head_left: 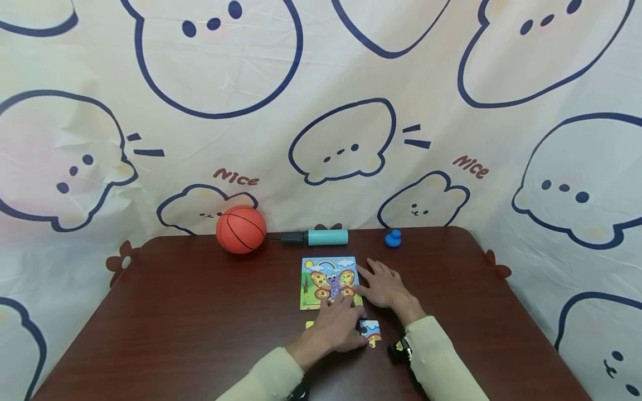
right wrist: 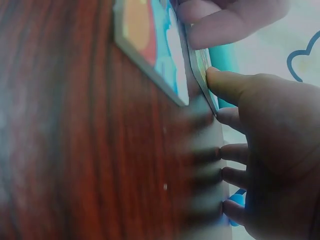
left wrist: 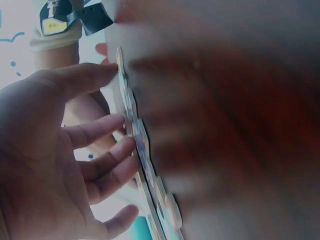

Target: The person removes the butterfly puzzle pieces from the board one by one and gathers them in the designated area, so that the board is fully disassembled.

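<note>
A square butterfly jigsaw puzzle [head_left: 307, 278] lies flat on the table, its lower part overlapped by my left hand [head_left: 337, 323]. The left fingers, loosely bent and apart, reach the puzzle's lower edge; in the left wrist view, fingertips [left wrist: 129, 144] meet the row of thin pieces seen edge-on. Under and beside that hand are loose puzzle pieces; a blue-and-orange puzzle piece [head_left: 371, 328] shows on its right, a yellow bit on its left. Along the puzzle's right side rests my right hand [head_left: 385, 287], fingers spread on the tabletop, thumb [right wrist: 225, 82] against the puzzle's edge.
An orange-red basketball [head_left: 241, 229] sits at the back left of the dark wooden table [head_left: 210, 312]. To its right lies a teal and black cylinder [head_left: 327, 237]. A small blue knobbed object [head_left: 393, 238] stands at the back right, before a printed curtain [head_left: 271, 145].
</note>
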`<state>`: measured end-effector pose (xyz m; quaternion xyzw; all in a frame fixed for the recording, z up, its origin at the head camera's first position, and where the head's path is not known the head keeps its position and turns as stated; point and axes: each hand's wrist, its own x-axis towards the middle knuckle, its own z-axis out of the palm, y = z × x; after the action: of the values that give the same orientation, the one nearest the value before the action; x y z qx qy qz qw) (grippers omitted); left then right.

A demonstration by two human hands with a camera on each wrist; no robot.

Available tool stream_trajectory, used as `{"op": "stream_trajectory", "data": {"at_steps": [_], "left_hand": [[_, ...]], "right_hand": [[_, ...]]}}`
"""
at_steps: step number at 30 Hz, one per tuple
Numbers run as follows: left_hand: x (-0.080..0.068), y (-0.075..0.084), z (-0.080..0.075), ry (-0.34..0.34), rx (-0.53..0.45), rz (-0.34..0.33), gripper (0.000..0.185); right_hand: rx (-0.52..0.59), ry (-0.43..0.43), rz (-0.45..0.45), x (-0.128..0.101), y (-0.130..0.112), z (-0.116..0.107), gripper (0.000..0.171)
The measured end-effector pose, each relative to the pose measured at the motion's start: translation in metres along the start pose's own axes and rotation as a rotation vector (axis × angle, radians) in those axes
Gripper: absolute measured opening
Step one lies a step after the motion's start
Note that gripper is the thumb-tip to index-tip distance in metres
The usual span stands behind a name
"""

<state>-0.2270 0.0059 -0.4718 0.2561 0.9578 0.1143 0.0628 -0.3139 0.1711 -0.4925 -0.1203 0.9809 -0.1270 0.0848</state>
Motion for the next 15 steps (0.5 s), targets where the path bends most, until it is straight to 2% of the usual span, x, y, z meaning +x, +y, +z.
{"op": "stream_trajectory", "data": {"at_steps": [7,15], "left_hand": [[-0.002,-0.020,-0.011,0.079,-0.125,-0.052,0.043],[-0.001,-0.059,-0.023,0.152,-0.215,-0.142,0.049]], "right_hand": [[-0.010,-0.004,-0.001,0.000,-0.001,0.000,0.065],[0.020,0.006,-0.012,-0.002,-0.006,-0.001,0.065]]}}
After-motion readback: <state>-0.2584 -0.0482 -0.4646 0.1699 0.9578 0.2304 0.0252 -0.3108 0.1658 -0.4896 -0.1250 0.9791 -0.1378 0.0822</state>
